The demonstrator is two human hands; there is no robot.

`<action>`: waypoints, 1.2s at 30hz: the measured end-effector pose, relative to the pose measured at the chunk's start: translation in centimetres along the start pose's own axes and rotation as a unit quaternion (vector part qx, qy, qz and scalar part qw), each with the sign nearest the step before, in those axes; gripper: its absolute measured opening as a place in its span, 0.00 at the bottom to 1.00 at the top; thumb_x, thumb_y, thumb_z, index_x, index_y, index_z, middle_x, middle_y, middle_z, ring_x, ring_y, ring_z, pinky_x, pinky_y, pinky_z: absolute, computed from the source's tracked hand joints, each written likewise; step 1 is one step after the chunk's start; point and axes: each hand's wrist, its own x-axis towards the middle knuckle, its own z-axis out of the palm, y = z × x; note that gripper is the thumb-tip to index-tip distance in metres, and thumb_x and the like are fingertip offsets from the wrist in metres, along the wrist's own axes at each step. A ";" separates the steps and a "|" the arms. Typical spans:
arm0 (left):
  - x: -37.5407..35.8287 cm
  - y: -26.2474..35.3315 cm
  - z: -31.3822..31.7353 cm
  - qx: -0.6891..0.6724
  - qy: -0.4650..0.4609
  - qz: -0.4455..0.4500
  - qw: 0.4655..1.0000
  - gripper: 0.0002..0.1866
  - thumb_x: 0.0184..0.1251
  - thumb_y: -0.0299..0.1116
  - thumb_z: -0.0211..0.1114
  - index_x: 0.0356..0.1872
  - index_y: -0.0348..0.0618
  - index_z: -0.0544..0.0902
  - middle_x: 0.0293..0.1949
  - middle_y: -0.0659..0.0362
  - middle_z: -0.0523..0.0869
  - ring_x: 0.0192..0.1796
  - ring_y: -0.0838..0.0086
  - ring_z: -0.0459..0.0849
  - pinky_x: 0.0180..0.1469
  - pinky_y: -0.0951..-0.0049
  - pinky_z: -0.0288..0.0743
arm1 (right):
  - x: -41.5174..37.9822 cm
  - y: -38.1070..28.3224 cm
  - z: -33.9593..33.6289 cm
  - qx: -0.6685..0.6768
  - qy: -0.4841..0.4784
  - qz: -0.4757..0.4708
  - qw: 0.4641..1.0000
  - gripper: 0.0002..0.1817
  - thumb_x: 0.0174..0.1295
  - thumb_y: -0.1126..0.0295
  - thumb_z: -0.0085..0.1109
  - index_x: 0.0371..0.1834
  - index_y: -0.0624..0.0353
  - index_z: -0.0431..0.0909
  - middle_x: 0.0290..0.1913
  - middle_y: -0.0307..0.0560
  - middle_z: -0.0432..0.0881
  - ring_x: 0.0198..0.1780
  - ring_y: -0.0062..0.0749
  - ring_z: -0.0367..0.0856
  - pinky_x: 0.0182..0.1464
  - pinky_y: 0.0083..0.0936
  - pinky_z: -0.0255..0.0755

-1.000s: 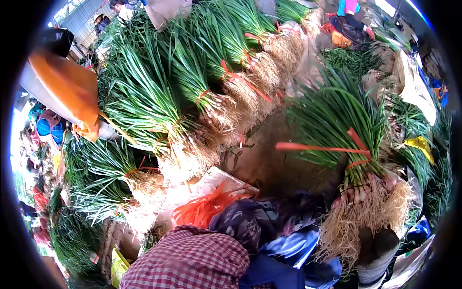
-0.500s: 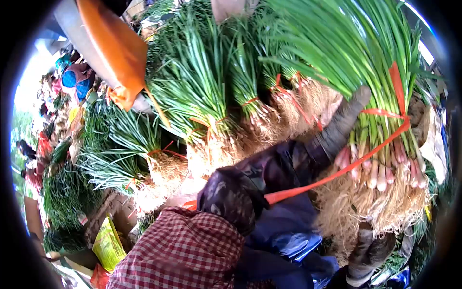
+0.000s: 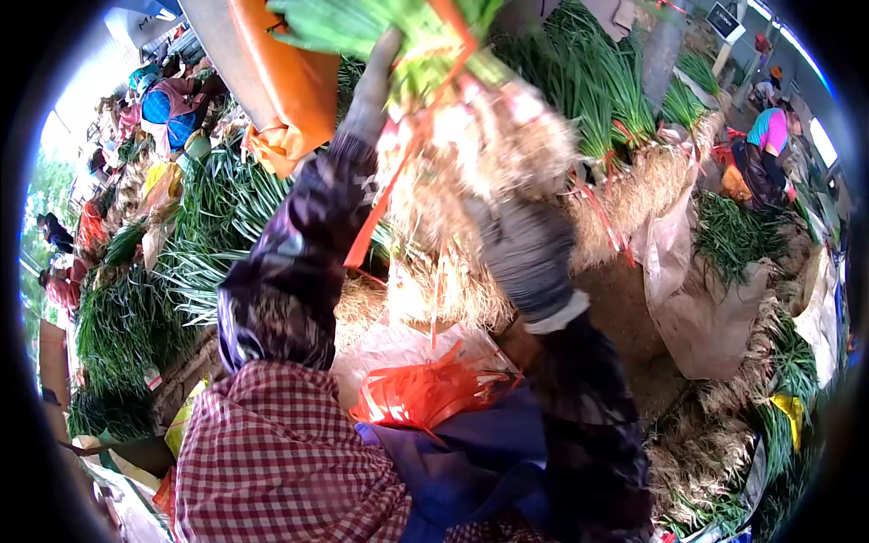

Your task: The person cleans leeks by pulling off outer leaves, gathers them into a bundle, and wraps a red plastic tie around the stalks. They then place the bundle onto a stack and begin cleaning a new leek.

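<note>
A bunch of green onions (image 3: pixel 439 68) with pale pink bulbs and long tan roots is held up at the top middle, blurred by motion. My left hand (image 3: pixel 372 95), in a grey glove, grips its left side near the base of the leaves. At the root end, my right hand (image 3: pixel 529 258), also gloved in grey, holds the bunch from below; its fingertips are partly hidden by roots. An orange-red strip (image 3: pixel 382 213) is wrapped around the bunch, its loose end hanging down beside my left sleeve.
A pile of orange-red strips (image 3: pixel 430 389) lies on my lap by the blue cloth (image 3: pixel 471 452). Tied onion bunches (image 3: pixel 444 285) stand ahead, more at the right (image 3: pixel 625 181). An orange sheet (image 3: pixel 294 81) hangs upper left. People (image 3: pixel 172 109) (image 3: pixel 769 149) work at both sides.
The bunch has moved from the right to the top middle, away from me, with both hands on it. My view has turned right, bringing the strip pile and another person into sight.
</note>
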 end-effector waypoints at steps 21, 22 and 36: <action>-14.6 -14.5 -15.9 0.059 0.496 -0.108 0.859 0.69 0.44 0.54 0.77 0.72 0.37 0.32 0.67 0.40 0.62 0.64 0.54 0.69 0.64 0.58 0.65 | -15.0 2.3 10.8 -0.055 -0.300 0.259 0.916 0.17 0.58 0.54 0.57 0.20 0.55 0.77 0.19 0.54 0.77 0.23 0.51 0.78 0.27 0.42 0.70; -13.8 -14.6 -17.1 0.078 0.469 -0.071 0.877 0.68 0.44 0.53 0.78 0.72 0.37 0.33 0.66 0.42 0.63 0.62 0.56 0.70 0.63 0.60 0.67 | -15.4 2.2 10.9 -0.060 -0.293 0.255 0.919 0.18 0.58 0.54 0.57 0.19 0.56 0.77 0.19 0.54 0.76 0.22 0.50 0.77 0.25 0.42 0.69; -11.9 -19.8 -21.1 0.128 0.534 -0.083 0.832 0.52 0.57 0.58 0.65 0.71 0.32 0.49 0.64 0.42 0.68 0.62 0.58 0.69 0.62 0.60 0.63 | -19.4 4.9 16.4 -0.506 -0.266 -0.117 0.812 0.16 0.66 0.63 0.38 0.29 0.52 0.78 0.18 0.53 0.75 0.15 0.37 0.74 0.12 0.38 0.64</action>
